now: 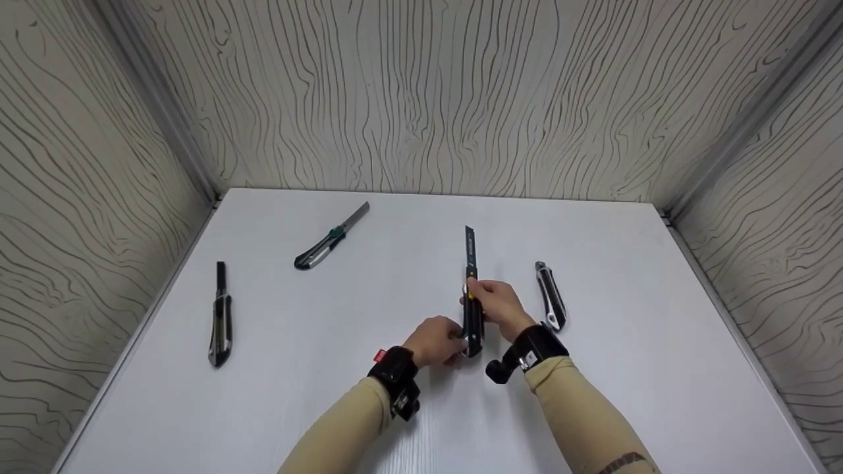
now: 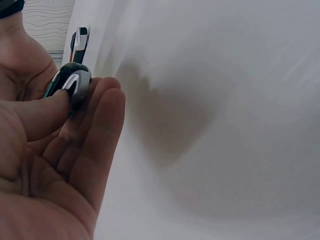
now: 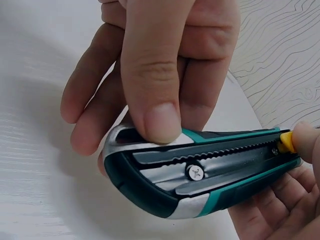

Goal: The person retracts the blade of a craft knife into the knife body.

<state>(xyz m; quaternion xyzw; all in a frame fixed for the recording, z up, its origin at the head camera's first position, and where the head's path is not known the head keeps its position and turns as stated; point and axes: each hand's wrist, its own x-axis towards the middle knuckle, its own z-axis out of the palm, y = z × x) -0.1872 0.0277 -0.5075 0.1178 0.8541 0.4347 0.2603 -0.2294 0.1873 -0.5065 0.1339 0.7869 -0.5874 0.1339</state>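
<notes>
A black, green and silver utility knife is held in both hands near the middle of the table. Its long blade is out and points toward the back wall. My left hand pinches the butt end, its thumb on the silver rim in the right wrist view. Further up the handle, my right hand grips the knife, with the thumb on the yellow slider. In the left wrist view, only the rounded butt of the handle shows between the hands.
On the white table lie a green-collared utility knife with its blade out, a dark one at the left and a black-and-silver one right of my right hand. Wood-patterned walls enclose the table's back and sides.
</notes>
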